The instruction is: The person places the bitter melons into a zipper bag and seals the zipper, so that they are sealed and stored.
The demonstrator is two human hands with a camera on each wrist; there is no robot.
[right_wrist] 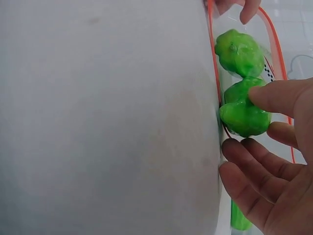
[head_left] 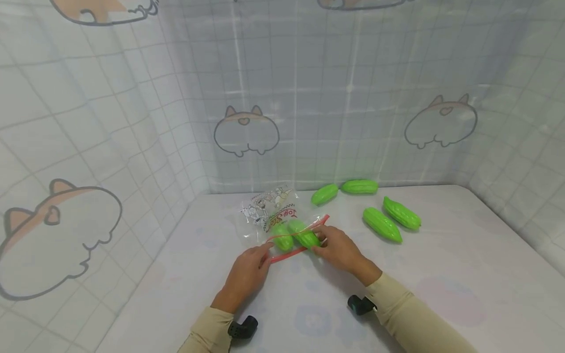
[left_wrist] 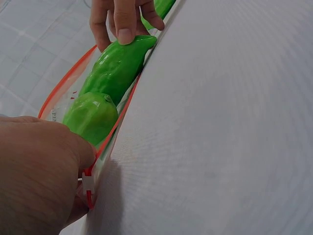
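A clear zip bag [head_left: 258, 208] with a red-edged mouth and cartoon print lies on the table, its mouth towards me and spread apart. Two glossy green bitter melons lie side by side in the mouth, a left bitter melon [head_left: 281, 239] and a right bitter melon [head_left: 308, 239]. My left hand [head_left: 248, 273] pinches the left end of the red edge, beside a small white slider [left_wrist: 88, 183]. At the mouth's right side, my right hand [head_left: 343, 251] holds the right bitter melon's near end, thumb [right_wrist: 274, 95] on its surface. The lower fingers hang loosely beside it.
To the right of the bag, two bitter melons [head_left: 382, 225] [head_left: 401, 214] lie close together. Farther back lie two more, a shorter bitter melon [head_left: 324, 194] and a longer bitter melon [head_left: 359, 187] by the back curtain [head_left: 309, 122]. Side curtains flank the white table [head_left: 309, 304].
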